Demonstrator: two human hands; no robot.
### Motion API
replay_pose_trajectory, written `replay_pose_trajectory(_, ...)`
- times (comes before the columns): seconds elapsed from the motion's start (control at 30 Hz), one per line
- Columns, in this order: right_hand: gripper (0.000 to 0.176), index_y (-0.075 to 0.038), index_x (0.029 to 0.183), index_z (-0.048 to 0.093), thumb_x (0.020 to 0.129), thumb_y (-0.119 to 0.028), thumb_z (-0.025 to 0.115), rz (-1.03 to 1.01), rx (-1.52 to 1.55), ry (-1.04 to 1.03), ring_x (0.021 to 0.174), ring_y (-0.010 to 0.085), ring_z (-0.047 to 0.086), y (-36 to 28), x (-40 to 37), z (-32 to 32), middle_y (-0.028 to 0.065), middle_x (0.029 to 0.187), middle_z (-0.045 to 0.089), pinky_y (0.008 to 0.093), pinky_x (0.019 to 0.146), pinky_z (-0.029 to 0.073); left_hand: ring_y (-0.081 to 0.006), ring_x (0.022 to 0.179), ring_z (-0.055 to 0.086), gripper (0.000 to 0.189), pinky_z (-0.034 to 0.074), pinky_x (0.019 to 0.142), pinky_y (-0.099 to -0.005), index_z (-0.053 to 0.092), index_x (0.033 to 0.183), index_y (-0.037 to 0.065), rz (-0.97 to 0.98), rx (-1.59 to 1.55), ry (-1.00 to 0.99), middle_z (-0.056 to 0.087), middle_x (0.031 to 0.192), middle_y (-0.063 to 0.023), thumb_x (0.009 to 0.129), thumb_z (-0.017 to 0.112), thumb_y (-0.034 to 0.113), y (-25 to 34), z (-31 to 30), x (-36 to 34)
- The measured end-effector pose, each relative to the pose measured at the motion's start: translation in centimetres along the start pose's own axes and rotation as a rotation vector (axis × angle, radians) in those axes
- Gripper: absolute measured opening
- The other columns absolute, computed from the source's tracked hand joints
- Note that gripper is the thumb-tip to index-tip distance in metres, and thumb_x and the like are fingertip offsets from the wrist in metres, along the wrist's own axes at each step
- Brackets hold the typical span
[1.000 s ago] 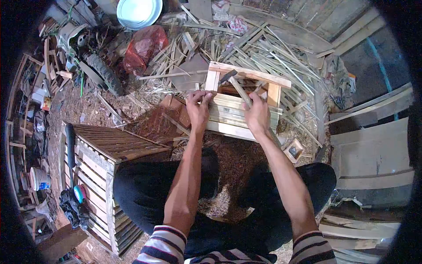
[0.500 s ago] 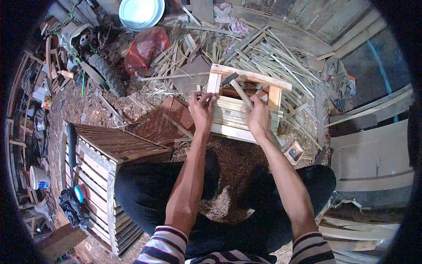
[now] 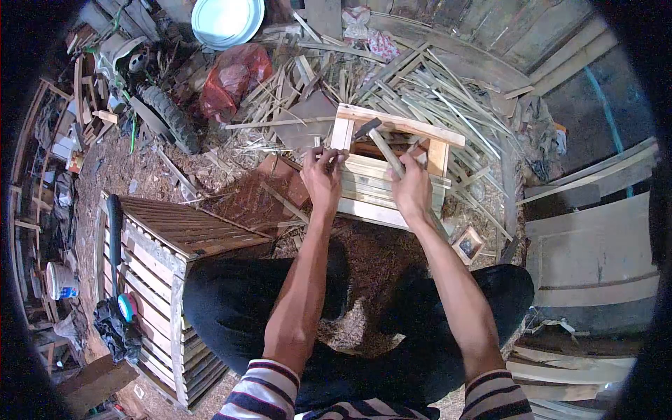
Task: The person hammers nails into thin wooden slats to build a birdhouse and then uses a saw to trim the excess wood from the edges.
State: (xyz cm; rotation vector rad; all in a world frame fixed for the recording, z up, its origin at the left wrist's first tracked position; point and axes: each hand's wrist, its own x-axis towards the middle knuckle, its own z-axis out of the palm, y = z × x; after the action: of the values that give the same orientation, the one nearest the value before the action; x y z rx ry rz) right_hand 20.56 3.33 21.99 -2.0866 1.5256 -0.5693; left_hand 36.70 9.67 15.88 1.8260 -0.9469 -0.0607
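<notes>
A hammer (image 3: 384, 149) with a pale wooden handle and dark head is gripped in my right hand (image 3: 411, 190). Its head is over the opening of a small slatted wooden crate (image 3: 374, 213), near the crate's left post. My left hand (image 3: 322, 183) is at the left end of the crate's upper slats, thumb and fingers pinched together. Whatever sits between those fingertips is too small to make out. Pale slats run across the near side of the crate, and a thicker bar (image 3: 402, 124) spans its far side.
A larger slatted crate (image 3: 175, 280) stands by my left leg, with a dark-handled tool (image 3: 114, 234) against it. Loose wood strips (image 3: 441, 105) are heaped beyond the work. Further off are a red bag (image 3: 234, 80), a white basin (image 3: 227, 21) and a small wooden box (image 3: 467, 243).
The hammer head has shifted very slightly. Both hands and the crate stay in nearly the same place.
</notes>
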Motion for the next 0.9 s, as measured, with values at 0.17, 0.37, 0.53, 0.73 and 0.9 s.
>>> replay_pose_trajectory(0.17,0.026,-0.008,0.103,0.057,0.08,-0.014,0.068,0.003,0.004,0.01,0.079,0.0422,0.064,0.3,0.1,0.4,0.021,0.078,0.066,0.0498,0.067,0.049,-0.0311,0.093,0.055,0.012,0.039,0.078,-0.0426,0.071,0.091,0.01,0.015,0.015,0.002,0.057,0.098,-0.0116,0.08,0.069,0.016,0.2,-0.1,0.0)
replay_pose_trajectory(0.37,0.028,-0.006,0.103,0.058,0.079,-0.014,0.069,-0.005,0.016,-0.004,0.078,0.0421,0.064,0.7,0.3,0.4,0.0216,0.08,0.066,0.0494,0.067,0.049,-0.0316,0.087,0.058,0.015,0.044,0.074,-0.0431,0.071,0.092,0.006,0.131,0.175,0.07,0.058,0.099,-0.0127,0.082,0.069,0.017,0.2,-0.2,-0.3)
replay_pose_trajectory(0.53,0.026,0.0,0.099,0.058,0.079,-0.012,0.069,-0.024,0.179,-0.048,0.079,0.0369,0.065,0.0,0.7,-0.5,0.023,0.082,0.065,0.0447,0.069,0.05,-0.0291,0.094,0.055,0.015,0.041,0.079,-0.0407,0.073,0.09,0.008,0.079,0.11,0.05,0.056,0.098,-0.0107,0.079,0.071,0.019,0.8,-0.4,-0.6)
replay_pose_trajectory(0.73,0.03,-0.001,0.114,0.056,0.093,-0.024,0.056,-0.023,0.224,-0.146,0.076,0.0288,0.066,-5.4,-2.1,-3.7,0.0167,0.08,0.066,0.0412,0.072,0.05,-0.0271,0.102,0.05,0.016,0.036,0.087,-0.0412,0.073,0.091,0.012,-0.029,0.045,-0.017,0.054,0.104,-0.0079,0.08,0.069,0.023,0.8,-0.8,-0.8)
replay_pose_trajectory(0.9,0.037,-0.003,0.123,0.047,0.096,-0.027,0.051,-0.015,0.098,-0.269,0.084,0.0369,0.064,-3.7,-6.7,-4.9,0.0232,0.086,0.064,0.0449,0.079,0.048,-0.0273,0.101,0.05,0.015,0.037,0.087,-0.041,0.073,0.091,0.012,-0.002,0.086,-0.001,0.054,0.102,-0.0074,0.08,0.069,0.022,1.3,-0.8,-0.7)
